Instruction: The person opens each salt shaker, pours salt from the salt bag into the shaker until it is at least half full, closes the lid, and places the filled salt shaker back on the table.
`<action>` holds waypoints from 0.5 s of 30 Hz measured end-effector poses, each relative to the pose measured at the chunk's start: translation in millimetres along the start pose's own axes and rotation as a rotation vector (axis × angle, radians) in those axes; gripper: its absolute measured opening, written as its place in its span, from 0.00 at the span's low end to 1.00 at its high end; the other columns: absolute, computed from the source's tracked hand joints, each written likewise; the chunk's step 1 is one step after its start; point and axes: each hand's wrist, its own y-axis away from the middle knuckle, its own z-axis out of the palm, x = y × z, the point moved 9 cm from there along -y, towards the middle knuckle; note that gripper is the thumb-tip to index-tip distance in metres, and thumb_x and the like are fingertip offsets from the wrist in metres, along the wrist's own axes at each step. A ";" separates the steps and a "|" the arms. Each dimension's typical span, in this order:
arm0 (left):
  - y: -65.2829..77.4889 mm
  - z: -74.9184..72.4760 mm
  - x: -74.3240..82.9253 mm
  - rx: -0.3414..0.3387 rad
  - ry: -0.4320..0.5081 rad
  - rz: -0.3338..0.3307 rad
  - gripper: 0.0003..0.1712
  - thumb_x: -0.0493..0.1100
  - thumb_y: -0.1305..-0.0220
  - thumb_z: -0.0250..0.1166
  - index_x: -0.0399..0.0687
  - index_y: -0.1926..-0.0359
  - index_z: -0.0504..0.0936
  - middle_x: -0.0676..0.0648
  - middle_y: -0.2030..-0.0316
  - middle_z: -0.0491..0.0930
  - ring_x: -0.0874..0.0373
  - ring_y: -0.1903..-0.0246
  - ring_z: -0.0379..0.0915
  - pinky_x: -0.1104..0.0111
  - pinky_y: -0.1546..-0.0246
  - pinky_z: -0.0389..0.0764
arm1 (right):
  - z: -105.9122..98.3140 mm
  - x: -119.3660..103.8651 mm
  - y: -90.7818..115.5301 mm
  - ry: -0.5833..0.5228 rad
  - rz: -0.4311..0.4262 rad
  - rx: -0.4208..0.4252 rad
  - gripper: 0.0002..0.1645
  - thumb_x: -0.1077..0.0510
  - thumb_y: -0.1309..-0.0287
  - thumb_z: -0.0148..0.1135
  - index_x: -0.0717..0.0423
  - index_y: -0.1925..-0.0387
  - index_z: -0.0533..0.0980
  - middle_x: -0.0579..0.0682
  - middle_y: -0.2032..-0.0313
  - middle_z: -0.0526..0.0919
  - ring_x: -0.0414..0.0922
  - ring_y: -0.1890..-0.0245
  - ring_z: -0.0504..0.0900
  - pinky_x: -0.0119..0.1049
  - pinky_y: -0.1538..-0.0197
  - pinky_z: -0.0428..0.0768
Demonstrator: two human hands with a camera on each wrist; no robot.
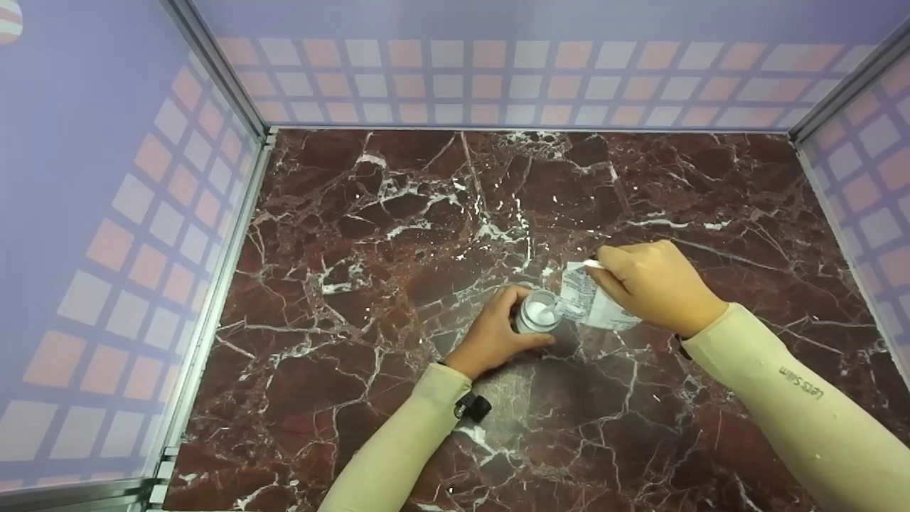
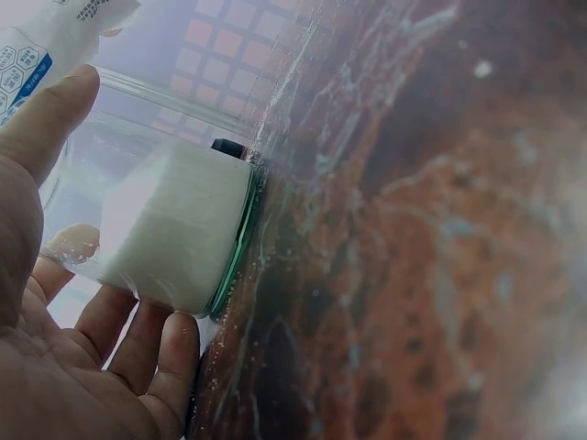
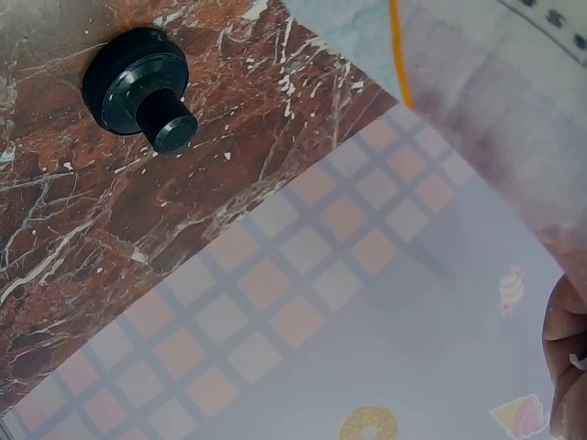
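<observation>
A clear glass jar (image 1: 527,323) stands upright on the marble-patterned table, with white powder (image 2: 179,225) filling much of it. My left hand (image 1: 494,334) grips the jar, thumb on the near side and fingers round the far side. With my right hand (image 1: 650,284) I pinch the upper end of a printed plastic bag (image 1: 604,311). The bag slants down to the left, and its lower corner meets the jar's mouth. In the right wrist view the bag fills the top right, and the fingertips (image 3: 564,330) show at the right edge.
A black round piece with a knob (image 3: 138,96) lies on the table in the right wrist view. The dark red table (image 1: 320,398) has white veins. Patterned panels (image 1: 462,78) in metal frames border its back and sides.
</observation>
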 end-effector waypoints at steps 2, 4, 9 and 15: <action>0.0 0.4 -0.3 -0.001 0.007 0.003 0.41 0.58 0.55 0.84 0.53 0.42 0.76 0.56 0.48 0.77 0.62 0.50 0.73 0.68 0.45 0.78 | 0.4 -0.2 -0.1 0.001 -0.001 0.002 0.22 0.63 0.37 0.65 0.52 0.80 0.62 0.41 0.87 0.58 0.35 0.85 0.52 0.30 0.82 0.54; 0.0 0.8 -0.8 -0.003 0.015 0.003 0.41 0.57 0.55 0.85 0.53 0.42 0.76 0.55 0.48 0.77 0.62 0.51 0.74 0.69 0.46 0.78 | 0.9 -0.4 -0.5 0.001 -0.002 0.001 0.22 0.63 0.37 0.65 0.52 0.79 0.62 0.41 0.87 0.59 0.35 0.85 0.53 0.31 0.82 0.54; 0.0 0.5 -0.9 -0.004 0.013 0.000 0.41 0.57 0.55 0.84 0.53 0.42 0.76 0.55 0.48 0.77 0.62 0.51 0.73 0.69 0.46 0.78 | 1.4 -0.1 -1.6 -0.005 0.004 -0.003 0.22 0.63 0.37 0.65 0.52 0.79 0.63 0.41 0.87 0.59 0.35 0.85 0.53 0.31 0.82 0.55; -0.1 -0.4 0.0 -0.005 0.015 0.004 0.40 0.58 0.55 0.84 0.53 0.43 0.76 0.55 0.48 0.77 0.61 0.51 0.73 0.67 0.47 0.79 | 2.6 0.2 -2.0 -0.002 0.001 -0.013 0.21 0.63 0.36 0.65 0.52 0.79 0.63 0.41 0.87 0.60 0.36 0.86 0.53 0.31 0.82 0.55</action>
